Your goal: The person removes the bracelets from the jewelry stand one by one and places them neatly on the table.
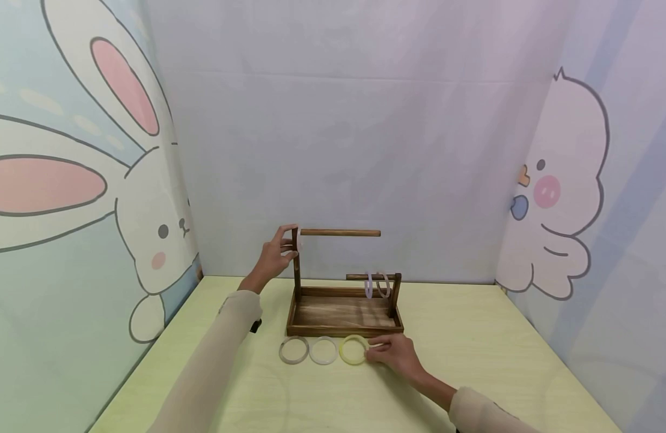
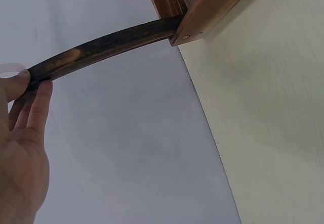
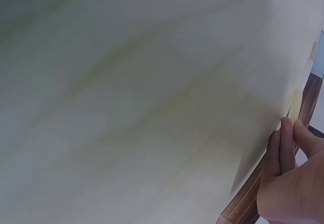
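Head view: left hand point(image 1: 273, 257) grips the dark-brown wooden post point(image 1: 297, 276), apparently to steady it; right hand point(image 1: 394, 355) pinches the yellow, stone-like round bangle point(image 1: 342, 350) at its right side, on the pale-yellow tabletop point(image 1: 452, 337), short of the far edge.

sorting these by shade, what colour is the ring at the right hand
The ring is pale yellow, shown best in the head view.

Cartoon-printed cloth walls point(image 1: 154, 240) around a table point(image 1: 473, 337) suggest a screened-off booth.
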`<act>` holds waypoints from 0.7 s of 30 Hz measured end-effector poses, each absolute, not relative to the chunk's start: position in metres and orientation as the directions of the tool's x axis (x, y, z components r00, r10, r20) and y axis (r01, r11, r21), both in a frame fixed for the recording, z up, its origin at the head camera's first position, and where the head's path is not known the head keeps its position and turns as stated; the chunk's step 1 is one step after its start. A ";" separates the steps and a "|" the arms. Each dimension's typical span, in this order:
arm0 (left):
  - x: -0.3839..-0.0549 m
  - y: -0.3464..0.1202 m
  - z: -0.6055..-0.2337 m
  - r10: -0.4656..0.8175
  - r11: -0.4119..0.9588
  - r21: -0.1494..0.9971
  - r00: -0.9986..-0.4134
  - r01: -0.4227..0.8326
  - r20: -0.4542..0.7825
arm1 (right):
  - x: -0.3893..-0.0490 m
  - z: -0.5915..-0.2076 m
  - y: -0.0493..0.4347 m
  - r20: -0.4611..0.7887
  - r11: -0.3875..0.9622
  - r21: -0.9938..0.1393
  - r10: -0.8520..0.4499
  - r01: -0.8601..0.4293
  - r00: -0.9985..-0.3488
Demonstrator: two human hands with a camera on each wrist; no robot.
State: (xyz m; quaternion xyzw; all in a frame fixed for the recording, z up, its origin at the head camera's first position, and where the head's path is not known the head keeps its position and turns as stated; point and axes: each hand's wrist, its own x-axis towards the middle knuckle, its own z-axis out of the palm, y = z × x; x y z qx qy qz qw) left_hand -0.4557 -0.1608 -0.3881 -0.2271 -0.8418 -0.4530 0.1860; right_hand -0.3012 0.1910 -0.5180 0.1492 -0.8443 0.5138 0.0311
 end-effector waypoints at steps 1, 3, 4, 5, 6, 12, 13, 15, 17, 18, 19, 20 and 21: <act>-0.456 -0.161 -0.388 0.214 0.485 0.679 -0.827 0.551 0.519 | -0.301 -0.518 0.191 0.212 0.431 -0.855 -0.215 -0.288 -0.953; -0.455 -0.161 -0.388 0.217 0.478 0.680 -0.825 0.556 0.522 | -0.300 -0.518 0.191 0.221 0.432 -0.854 -0.205 -0.291 -0.953; -0.455 -0.161 -0.389 0.218 0.477 0.680 -0.824 0.557 0.522 | -0.300 -0.518 0.192 0.225 0.431 -0.854 -0.202 -0.293 -0.953; -0.455 -0.162 -0.389 0.220 0.475 0.680 -0.823 0.559 0.523 | -0.300 -0.518 0.192 0.228 0.430 -0.854 -0.199 -0.294 -0.953; -0.455 -0.162 -0.389 0.220 0.473 0.680 -0.823 0.560 0.524 | -0.299 -0.517 0.192 0.230 0.430 -0.854 -0.196 -0.294 -0.953; -0.457 -0.162 -0.388 0.216 0.477 0.676 -0.820 0.562 0.530 | -0.299 -0.517 0.194 0.229 0.422 -0.858 -0.197 -0.293 -0.953; -0.457 -0.162 -0.388 0.215 0.477 0.677 -0.821 0.560 0.528 | -0.299 -0.517 0.194 0.228 0.421 -0.859 -0.199 -0.293 -0.953; -0.457 -0.163 -0.388 0.213 0.474 0.682 -0.824 0.557 0.525 | -0.299 -0.518 0.194 0.224 0.420 -0.860 -0.201 -0.291 -0.953; -0.456 -0.162 -0.388 0.212 0.474 0.685 -0.827 0.553 0.521 | -0.299 -0.518 0.194 0.220 0.417 -0.863 -0.201 -0.287 -0.954; -0.456 -0.162 -0.388 0.211 0.473 0.687 -0.828 0.552 0.520 | -0.299 -0.518 0.194 0.219 0.417 -0.863 -0.200 -0.285 -0.955; -0.455 -0.162 -0.388 0.211 0.471 0.688 -0.828 0.551 0.519 | -0.299 -0.518 0.194 0.218 0.419 -0.862 -0.198 -0.284 -0.956; -0.455 -0.162 -0.388 0.212 0.472 0.688 -0.828 0.551 0.518 | -0.299 -0.519 0.194 0.219 0.422 -0.861 -0.197 -0.284 -0.956; -0.454 -0.162 -0.388 0.212 0.472 0.688 -0.828 0.551 0.518 | -0.299 -0.519 0.194 0.219 0.426 -0.859 -0.196 -0.284 -0.956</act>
